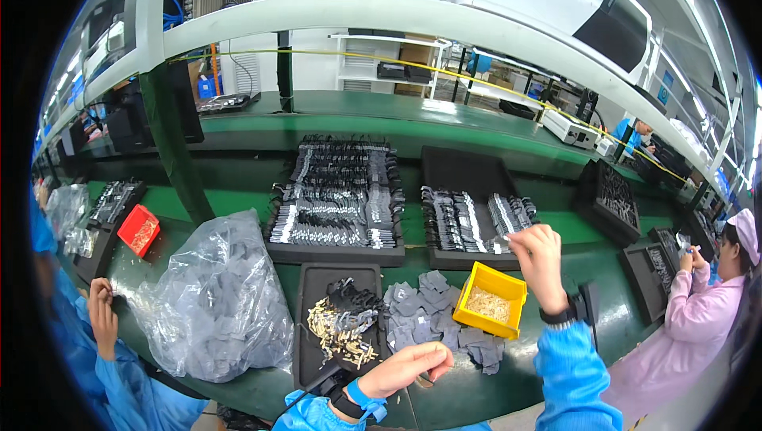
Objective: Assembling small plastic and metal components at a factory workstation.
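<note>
My right hand (541,263) is raised over the yellow bin (513,321), its thumb and forefinger pinched at the near edge of the right black foam tray (456,163). A tiny pale bit shows at those fingertips, too small to name. Low in the middle, my left hand (409,369) has its fingers curled together; what they hold, if anything, is hidden. Just beyond it lie loose grey fabric-like pieces (425,304). The yellow bin holds small cream-coloured bits. Left of the pieces, a black tray (308,359) carries a pile of gold-and-black small parts (340,334).
A large clear plastic bag (214,304) of grey pieces lies left. Behind stands a foam tray (333,255) packed with rows of grey-black parts. A red bin (140,229) sits farther left. Co-workers flank me: a blue sleeve (131,383) left, a person in pink (698,312) right.
</note>
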The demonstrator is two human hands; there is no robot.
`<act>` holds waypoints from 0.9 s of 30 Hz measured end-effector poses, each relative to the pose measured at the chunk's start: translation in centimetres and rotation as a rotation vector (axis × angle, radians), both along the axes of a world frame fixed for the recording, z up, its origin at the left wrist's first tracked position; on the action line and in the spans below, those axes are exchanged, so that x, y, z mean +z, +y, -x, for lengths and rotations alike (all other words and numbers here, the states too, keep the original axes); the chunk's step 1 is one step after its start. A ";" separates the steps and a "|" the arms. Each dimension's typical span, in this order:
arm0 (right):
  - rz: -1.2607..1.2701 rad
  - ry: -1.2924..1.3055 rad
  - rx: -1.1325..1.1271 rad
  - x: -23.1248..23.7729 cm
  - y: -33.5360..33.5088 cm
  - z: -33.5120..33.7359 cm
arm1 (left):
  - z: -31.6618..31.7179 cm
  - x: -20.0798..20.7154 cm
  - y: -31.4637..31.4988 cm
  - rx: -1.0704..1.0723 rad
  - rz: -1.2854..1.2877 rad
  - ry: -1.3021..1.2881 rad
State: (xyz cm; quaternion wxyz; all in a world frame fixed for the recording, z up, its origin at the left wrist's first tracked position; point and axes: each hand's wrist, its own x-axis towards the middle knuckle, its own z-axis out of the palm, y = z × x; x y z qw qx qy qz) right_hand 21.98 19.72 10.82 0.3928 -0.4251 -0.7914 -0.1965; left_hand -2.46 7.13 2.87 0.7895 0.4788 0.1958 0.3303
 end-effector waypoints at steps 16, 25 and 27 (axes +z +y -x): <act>0.268 -0.294 -0.108 -6.2 10.1 -4.3 | -0.3 -0.2 0.3 -0.038 -0.074 0.035; 0.424 -0.273 -0.052 -7.2 9.8 -5.7 | -0.2 -0.4 0.2 -0.041 -0.051 0.089; 0.298 -0.239 -0.055 -7.0 9.7 -5.4 | -0.2 -0.4 0.0 -0.053 -0.080 0.133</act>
